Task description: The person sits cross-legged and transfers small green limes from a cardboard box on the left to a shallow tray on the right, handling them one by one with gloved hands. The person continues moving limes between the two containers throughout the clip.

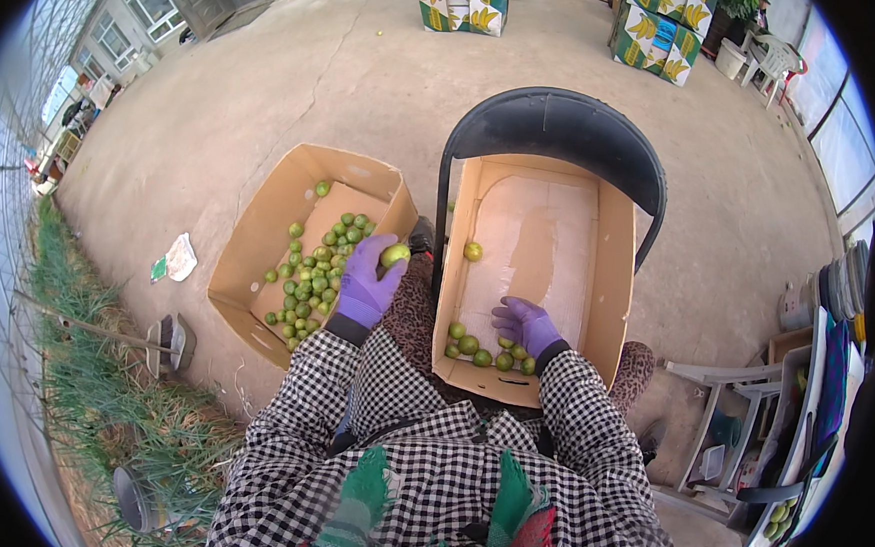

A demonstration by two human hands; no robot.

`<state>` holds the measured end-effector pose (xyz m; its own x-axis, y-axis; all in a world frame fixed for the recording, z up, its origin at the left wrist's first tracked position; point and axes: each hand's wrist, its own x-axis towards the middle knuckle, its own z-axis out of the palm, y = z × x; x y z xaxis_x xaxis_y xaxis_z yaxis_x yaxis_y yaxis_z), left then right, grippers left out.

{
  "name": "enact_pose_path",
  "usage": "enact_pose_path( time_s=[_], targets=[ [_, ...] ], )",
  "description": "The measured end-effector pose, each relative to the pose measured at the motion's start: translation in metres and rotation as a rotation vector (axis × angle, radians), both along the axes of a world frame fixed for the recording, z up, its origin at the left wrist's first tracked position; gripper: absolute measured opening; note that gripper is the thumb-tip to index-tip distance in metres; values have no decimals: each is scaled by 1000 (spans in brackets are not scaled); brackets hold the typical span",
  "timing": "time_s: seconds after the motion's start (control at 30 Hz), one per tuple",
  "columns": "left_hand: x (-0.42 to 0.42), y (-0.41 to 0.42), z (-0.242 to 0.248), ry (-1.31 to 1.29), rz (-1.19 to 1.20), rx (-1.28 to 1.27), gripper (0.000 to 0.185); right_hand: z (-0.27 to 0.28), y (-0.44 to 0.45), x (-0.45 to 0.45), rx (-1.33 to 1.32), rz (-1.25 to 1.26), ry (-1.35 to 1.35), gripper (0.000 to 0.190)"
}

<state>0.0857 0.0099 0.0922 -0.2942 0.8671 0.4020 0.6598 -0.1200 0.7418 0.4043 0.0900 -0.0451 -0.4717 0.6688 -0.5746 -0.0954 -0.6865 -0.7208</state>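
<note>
My left hand (pixel 372 281), in a purple glove, holds a yellow-green round fruit (pixel 394 254) between thumb and fingers. It is over the right side of a cardboard box (pixel 239 269) on the floor, in which many small green fruits (pixel 320 272) lie. My right hand (pixel 526 325), gloved alike, is apart from the left, fingers spread and slightly curled, with nothing seen in it. Beneath it, a second cardboard box (pixel 610 299) rests on a black chair. Several green fruits (pixel 468 344) sit along its near end, and a yellowish one (pixel 473 251) lies by its left wall.
The black chair's backrest (pixel 559 123) arches over the far end of the right box. Printed banana cartons (pixel 461 4) stand farther off on the concrete floor. At right are a metal frame (pixel 706 433) and stacked items; at left, green plants (pixel 122 389) and a pair of shoes (pixel 170 344).
</note>
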Motion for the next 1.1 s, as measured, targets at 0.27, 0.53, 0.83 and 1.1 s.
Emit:
enact_pose_path(
  time_s=[0.27, 0.53, 0.83, 1.1],
  targets=[
    [113, -4, -43, 249, -553, -183, 66, 24, -11, -1, -30, 337, 367, 68],
    [112, -8, -42, 247, -535, -137, 62, 17, -11, -11, 9, 140, 293, 50],
    [-60, 2, -25, 379, 165, 25, 49, -1, 35, 31, 69, -533, -226, 50],
    [-215, -67, -116, 367, 725, -1078, 68, -10, 61, 23, 654, -400, -768, 53]
  ],
)
